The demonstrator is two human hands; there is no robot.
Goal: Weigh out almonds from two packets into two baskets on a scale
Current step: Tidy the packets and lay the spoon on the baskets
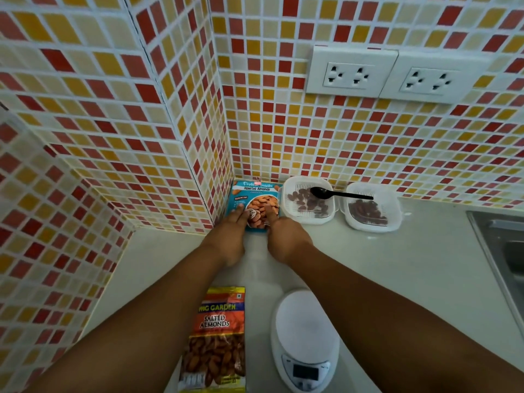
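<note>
A blue packet of roasted almonds (256, 194) stands against the tiled wall in the far corner. My left hand (229, 236) and my right hand (285, 236) both rest on its lower front with fingers straight. Two white baskets hold almonds beside it: the left basket (307, 181) with a black spoon (340, 194) lying across it, and the right basket (394, 219). An orange packet of salted almonds (215, 338) lies flat near me. The white scale (306, 321) sits to its right with nothing on it.
The white counter (411, 265) runs along mosaic-tiled walls. A steel sink (504, 251) is at the right edge. Two wall sockets (394, 73) are mounted above the baskets.
</note>
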